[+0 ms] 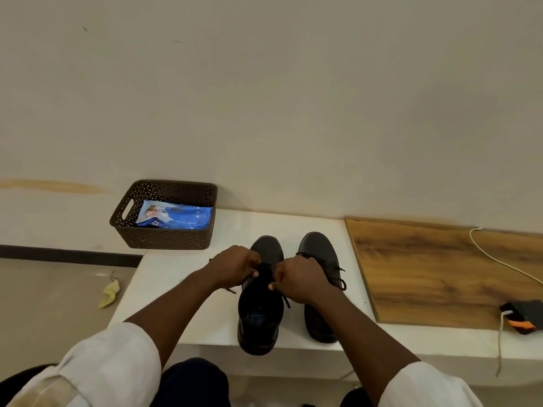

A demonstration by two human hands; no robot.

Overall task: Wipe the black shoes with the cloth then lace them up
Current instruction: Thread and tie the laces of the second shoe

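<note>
Two black shoes stand side by side on a white table (pixel 182 277), toes pointing away from me. Over the left shoe (pixel 260 315) my left hand (pixel 235 265) and my right hand (pixel 299 277) are both closed on its black lace, one on each side of the tongue. A loose lace end (pixel 286 302) hangs below my right hand. The right shoe (pixel 318 248) has its laces tied, partly hidden behind my right hand. A crumpled yellow cloth (pixel 110 293) lies on the floor to the left of the table.
A brown perforated basket (pixel 164 237) holding a blue wipes packet (pixel 176 217) sits at the table's back left corner. A wooden board (pixel 440 274) lies to the right, with a white cable (pixel 499 261) and a black-orange device (pixel 524 317) on it. The wall is close behind.
</note>
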